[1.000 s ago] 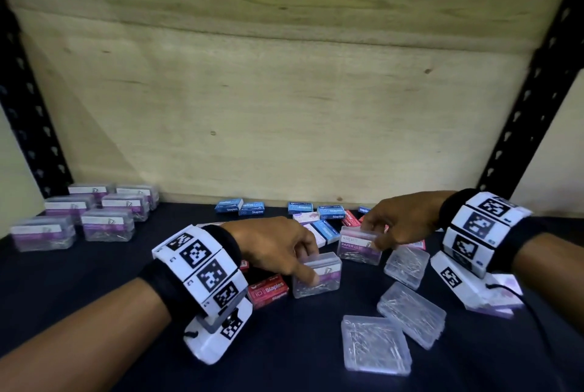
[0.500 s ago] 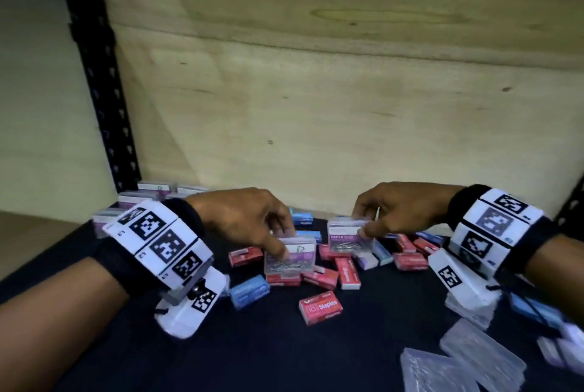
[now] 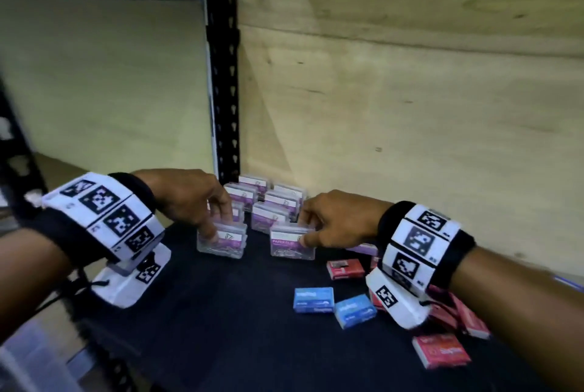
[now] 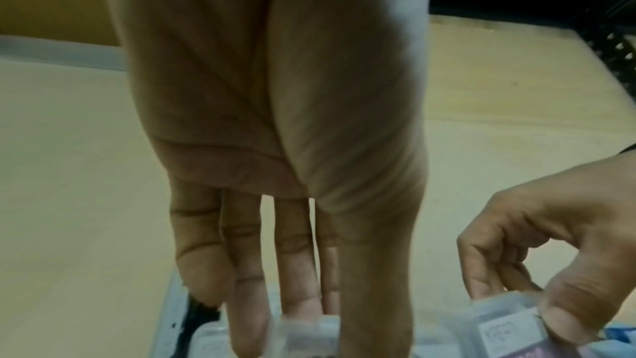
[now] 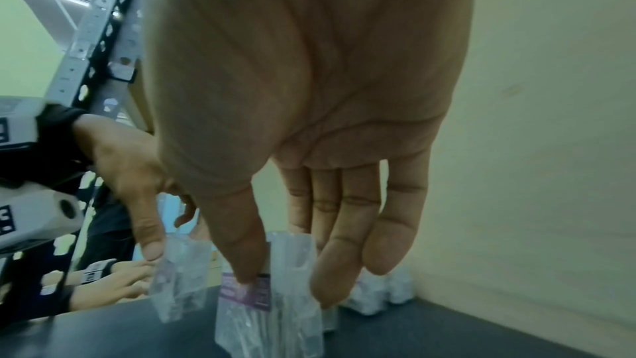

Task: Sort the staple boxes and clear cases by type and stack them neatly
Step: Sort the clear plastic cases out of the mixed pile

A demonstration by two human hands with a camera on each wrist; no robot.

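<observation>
Both palm-down, the left hand [image 3: 186, 198] pinches one clear paper-clip case [image 3: 222, 241] from above, the right hand [image 3: 338, 221] another [image 3: 292, 244].

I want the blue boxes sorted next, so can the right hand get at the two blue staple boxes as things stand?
Probably not yet: the right hand holds a clear case. The blue staple boxes lie uncovered just beneath that wrist, so once the grip lets go the way looks free.

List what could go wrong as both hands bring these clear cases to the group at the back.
1. Each hand, left and right, pinches its clear case by the top edge only; a loose grip could let one tip or drop.
2. The stacked cases behind sit close together; setting these down carelessly might knock them askew.
</observation>
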